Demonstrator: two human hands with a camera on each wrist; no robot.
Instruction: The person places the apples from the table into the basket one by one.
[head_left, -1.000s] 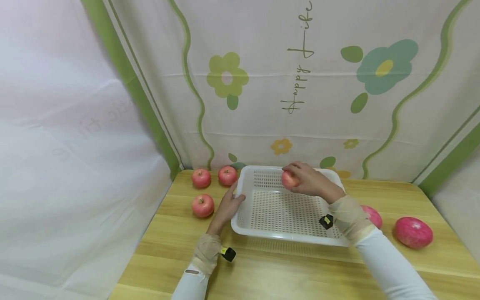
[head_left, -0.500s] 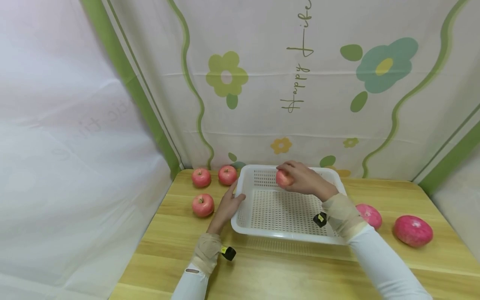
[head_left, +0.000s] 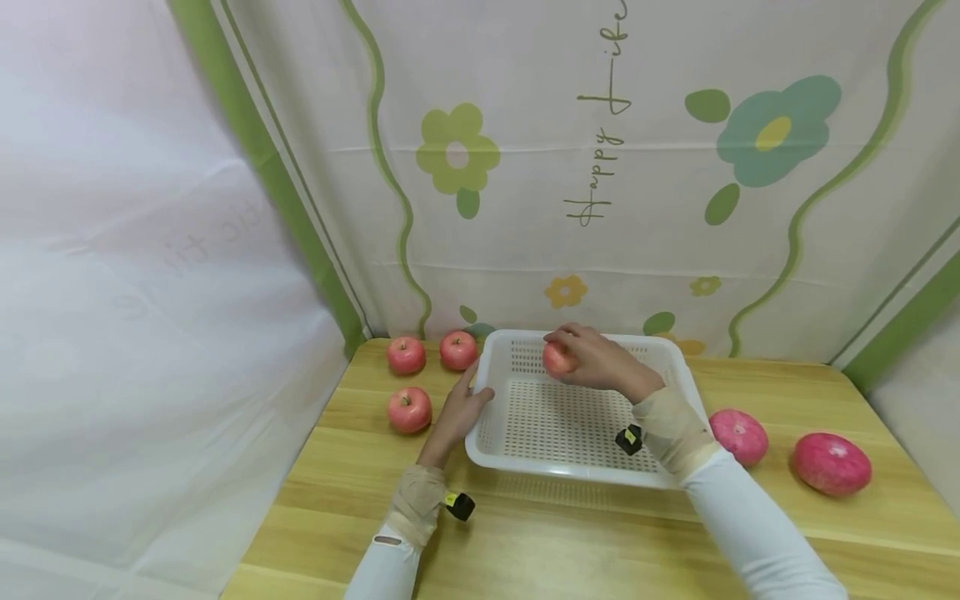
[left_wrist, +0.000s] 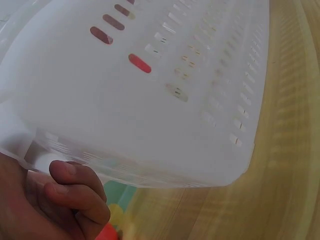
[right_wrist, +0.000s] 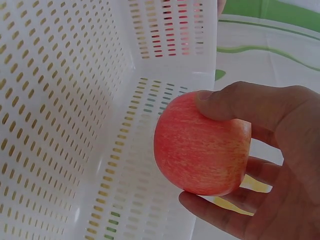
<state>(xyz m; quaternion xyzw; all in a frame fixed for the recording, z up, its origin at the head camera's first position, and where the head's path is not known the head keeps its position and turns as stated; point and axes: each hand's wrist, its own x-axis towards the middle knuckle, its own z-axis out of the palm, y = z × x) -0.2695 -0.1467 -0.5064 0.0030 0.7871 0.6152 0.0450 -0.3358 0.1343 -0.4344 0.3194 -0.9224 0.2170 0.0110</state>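
A red apple is gripped between the thumb and fingers of my right hand, over the back part of a white perforated plastic basket. In the right wrist view the apple hangs above the basket's inside, near its long wall. My left hand grips the basket's left rim, thumb over the top and fingers on the outside. The left wrist view shows its curled fingers under the edge of the basket wall.
Three more apples, one at the front and two behind, lie left of the basket on the wooden table. Right of it are two larger pink round fruits, the nearer and the farther. A printed curtain hangs behind.
My right hand has moved a little to the left over the basket, carrying the apple. The left hand keeps its hold on the rim, and the basket stays in place.
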